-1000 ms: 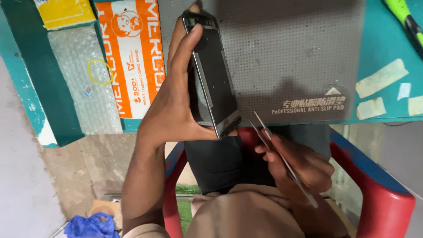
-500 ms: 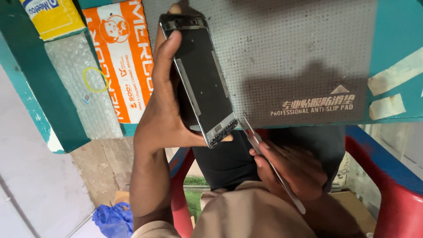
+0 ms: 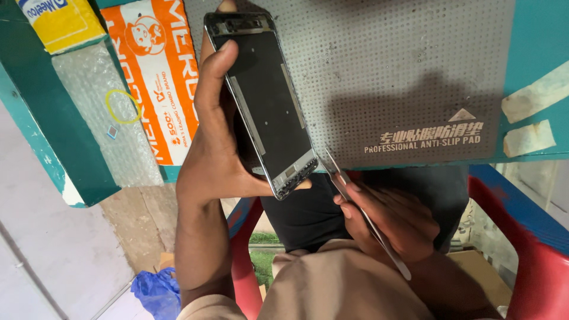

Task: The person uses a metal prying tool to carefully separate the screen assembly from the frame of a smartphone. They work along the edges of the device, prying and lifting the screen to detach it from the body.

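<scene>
Prying was the step in hand: left hand (image 3: 216,157) gripped the phone frame (image 3: 267,106) upright over the grey mat (image 3: 403,71), right hand (image 3: 385,222) pinched a thin metal tool (image 3: 361,210) needing careful insertion at its lower edge.

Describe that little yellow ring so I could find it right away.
Start at the teal table and find the orange printed packet lying on it. Directly beside it, on the side away from the grey dotted mat, lies a sheet of clear bubble wrap. The yellow rubber band rests on that wrap, the only thin loop there.
</scene>
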